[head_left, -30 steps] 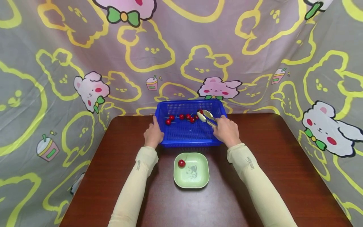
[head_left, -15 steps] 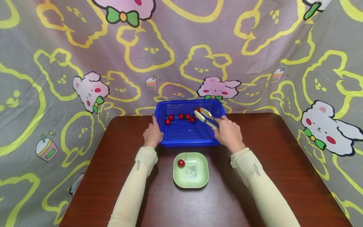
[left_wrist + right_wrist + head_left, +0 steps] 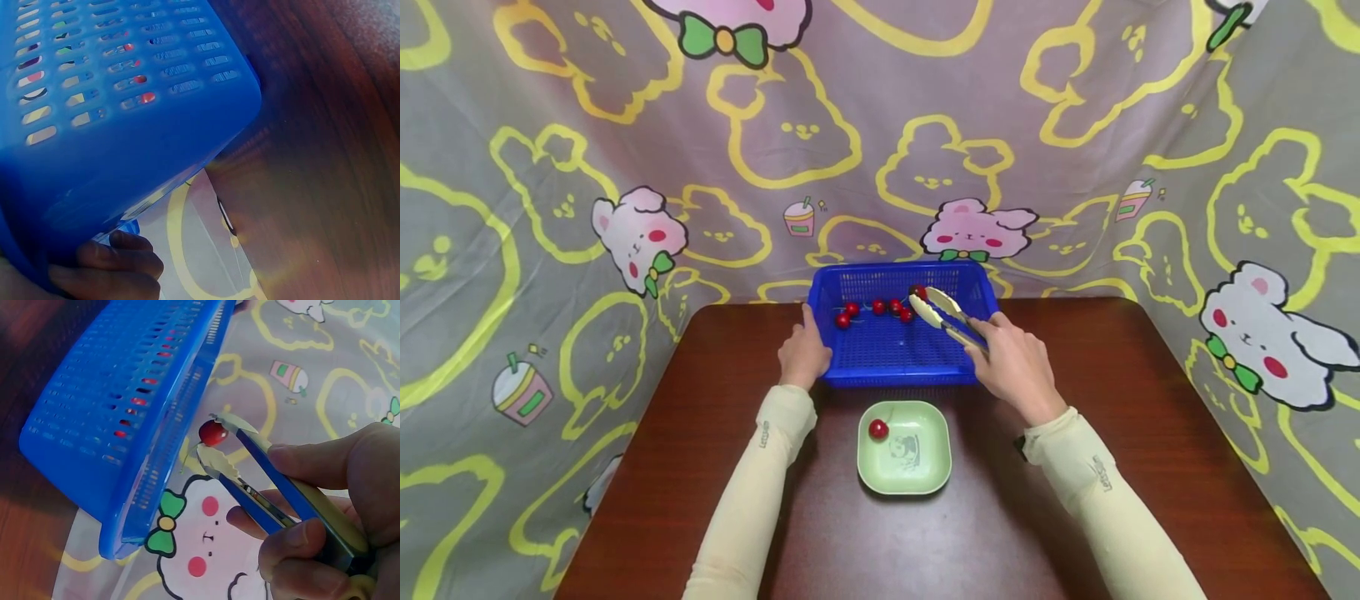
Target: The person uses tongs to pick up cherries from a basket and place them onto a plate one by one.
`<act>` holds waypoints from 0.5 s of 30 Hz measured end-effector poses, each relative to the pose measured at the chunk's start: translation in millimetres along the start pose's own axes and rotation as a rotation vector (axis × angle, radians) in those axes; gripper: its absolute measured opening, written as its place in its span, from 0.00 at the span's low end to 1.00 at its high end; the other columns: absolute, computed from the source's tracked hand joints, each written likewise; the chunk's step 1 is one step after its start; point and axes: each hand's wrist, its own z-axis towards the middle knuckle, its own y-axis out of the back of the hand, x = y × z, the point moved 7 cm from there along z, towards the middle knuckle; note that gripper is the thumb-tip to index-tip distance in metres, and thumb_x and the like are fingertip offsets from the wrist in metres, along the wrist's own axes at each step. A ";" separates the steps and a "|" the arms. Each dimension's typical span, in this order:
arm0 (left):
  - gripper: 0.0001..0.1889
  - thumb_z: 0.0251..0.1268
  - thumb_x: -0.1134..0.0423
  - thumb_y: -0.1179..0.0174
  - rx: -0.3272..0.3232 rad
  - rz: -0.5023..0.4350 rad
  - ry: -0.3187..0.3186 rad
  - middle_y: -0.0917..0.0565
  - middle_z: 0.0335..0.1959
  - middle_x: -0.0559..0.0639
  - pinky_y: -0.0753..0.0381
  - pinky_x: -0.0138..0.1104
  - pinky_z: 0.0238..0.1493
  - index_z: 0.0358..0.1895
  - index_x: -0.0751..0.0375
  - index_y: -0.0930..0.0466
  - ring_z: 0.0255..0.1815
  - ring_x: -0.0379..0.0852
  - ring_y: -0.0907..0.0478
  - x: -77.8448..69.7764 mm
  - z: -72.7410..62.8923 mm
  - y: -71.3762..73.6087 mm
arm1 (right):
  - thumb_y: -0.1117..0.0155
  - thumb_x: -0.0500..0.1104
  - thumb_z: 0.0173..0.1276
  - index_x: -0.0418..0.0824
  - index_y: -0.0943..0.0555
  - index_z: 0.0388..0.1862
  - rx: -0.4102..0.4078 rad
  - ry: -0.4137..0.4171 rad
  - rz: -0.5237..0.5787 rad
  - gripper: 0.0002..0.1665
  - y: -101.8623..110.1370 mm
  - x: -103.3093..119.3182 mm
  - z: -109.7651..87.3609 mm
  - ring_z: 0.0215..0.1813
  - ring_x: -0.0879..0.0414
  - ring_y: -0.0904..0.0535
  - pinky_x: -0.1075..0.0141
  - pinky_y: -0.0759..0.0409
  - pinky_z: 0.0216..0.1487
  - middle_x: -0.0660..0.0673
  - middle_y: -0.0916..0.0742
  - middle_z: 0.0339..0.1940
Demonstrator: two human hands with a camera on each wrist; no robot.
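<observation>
Cherry (image 3: 214, 433), glossy and round, between scallop-tipped tongs (image 3: 262, 456)

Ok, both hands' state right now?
Left hand: closed, gripping the blue plastic basket.
Right hand: closed, holding cream-tipped metal tongs, which pinch a round red cherry.

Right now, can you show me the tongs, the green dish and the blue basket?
Tongs (image 3: 292, 489), right wrist view: the upper prong.
Green dish (image 3: 928, 446), head view: its bare floor.
Blue basket (image 3: 880, 348), head view: bare mesh floor.

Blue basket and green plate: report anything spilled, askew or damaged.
Nothing stands out. The blue basket stands upright, loose cherries inside; the green plate holds one cherry, the tongs grip another cherry, and no spill or break shows.
</observation>
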 end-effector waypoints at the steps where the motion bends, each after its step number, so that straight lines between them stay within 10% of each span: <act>1: 0.51 0.70 0.60 0.38 0.000 -0.001 0.001 0.28 0.69 0.74 0.23 0.60 0.60 0.85 0.59 0.65 0.54 0.71 0.19 0.2 0.2 0.1 | 0.30 0.48 0.70 0.37 0.17 0.64 -0.005 0.008 0.002 0.27 1.5 1.3 -2.4 0.25 0.46 0.24 0.51 0.22 0.26 0.38 0.15 0.44; 15: 0.51 0.71 0.60 0.38 -0.003 -0.004 0.004 0.28 0.69 0.73 0.23 0.59 0.61 0.85 0.59 0.66 0.53 0.70 0.19 0.8 2.1 -0.6 | 0.28 0.45 0.66 0.41 0.16 0.64 -0.043 0.119 0.057 0.27 25.7 17.7 -52.8 0.23 0.53 0.28 0.58 0.30 0.22 0.46 0.18 0.36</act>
